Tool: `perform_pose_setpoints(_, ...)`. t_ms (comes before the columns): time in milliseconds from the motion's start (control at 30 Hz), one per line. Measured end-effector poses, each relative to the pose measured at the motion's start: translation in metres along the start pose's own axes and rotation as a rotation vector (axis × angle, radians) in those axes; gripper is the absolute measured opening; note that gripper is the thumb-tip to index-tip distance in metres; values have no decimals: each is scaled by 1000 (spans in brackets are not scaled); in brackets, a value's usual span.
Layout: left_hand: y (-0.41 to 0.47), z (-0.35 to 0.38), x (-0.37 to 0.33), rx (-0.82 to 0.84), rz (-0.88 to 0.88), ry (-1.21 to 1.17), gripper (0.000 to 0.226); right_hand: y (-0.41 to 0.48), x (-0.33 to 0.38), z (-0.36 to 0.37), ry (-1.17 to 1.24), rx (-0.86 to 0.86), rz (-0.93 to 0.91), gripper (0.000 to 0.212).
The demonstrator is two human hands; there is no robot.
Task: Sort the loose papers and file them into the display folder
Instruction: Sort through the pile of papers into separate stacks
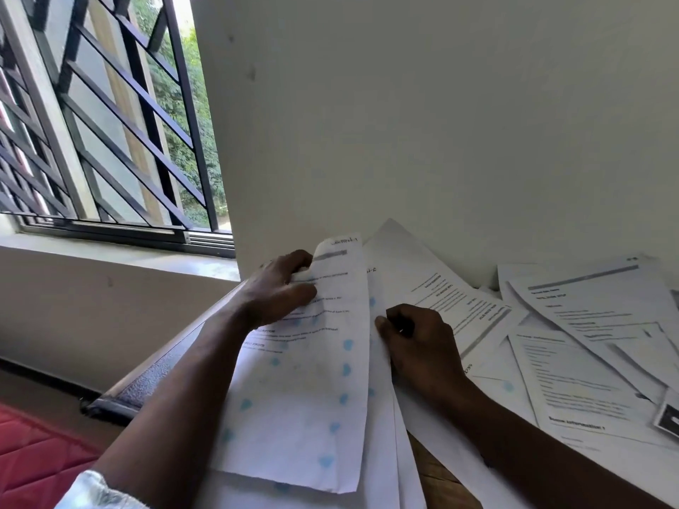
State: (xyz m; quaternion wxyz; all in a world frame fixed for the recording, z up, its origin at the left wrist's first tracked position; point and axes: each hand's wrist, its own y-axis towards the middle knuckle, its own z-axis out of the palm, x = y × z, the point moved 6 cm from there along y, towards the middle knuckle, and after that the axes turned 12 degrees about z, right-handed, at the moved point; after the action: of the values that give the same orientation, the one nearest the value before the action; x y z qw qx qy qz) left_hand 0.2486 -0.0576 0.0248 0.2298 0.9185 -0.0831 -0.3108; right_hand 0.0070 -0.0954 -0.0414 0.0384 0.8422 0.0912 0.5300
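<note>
So the top sheet [305,391], the one with pale blue heart marks showing through and printed lines near its top, is lifted at an angle off the pile. The left hand [279,292] has it by the upper left edge, and that grip is closed on the paper with the fingers curled over the edge and the thumb on the printed face. Just beside it, the right hand [415,343] is curled tight at the edge of the sheets underneath [382,435]. That looks like a pinch grip on 1 or 2 of them, though I can't tell how many.

Further right, the rest of the loose papers [588,343] lie fanned and overlapping across the surface [437,472], pushed up against the wall [404,104]. The window [110,123] with its dark bars is off to the left, and something red and quilted [36,453] sits down in the corner.

My read is that this is the sorting step, peeling sheets apart and checking headings, with nothing filed yet. I can't actually spot the display folder anywhere in view. The next move probably needs the top sheet separated cleanly and laid on its own pile without dragging the ones below along. Thin paper clings, so go easy.
</note>
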Motion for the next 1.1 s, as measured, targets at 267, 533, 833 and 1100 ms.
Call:
perform_pose_setpoints(267,6,-5,-8,-14,72,-90,55,-26,37,10,72,163,-468,21)
perform_pose_setpoints(533,0,-9,-13,-235,-67,-416,42,-18,25,3,-159,91,-202,62)
perform_pose_setpoints(833,-2,-19,-12,-297,-34,-471,25,-20,23,1,-784,-118,-151,81)
perform_pose_setpoints(1100,-2,-17,-15,-294,-20,-496,17,-36,39,-1,-791,-42,-168,67)
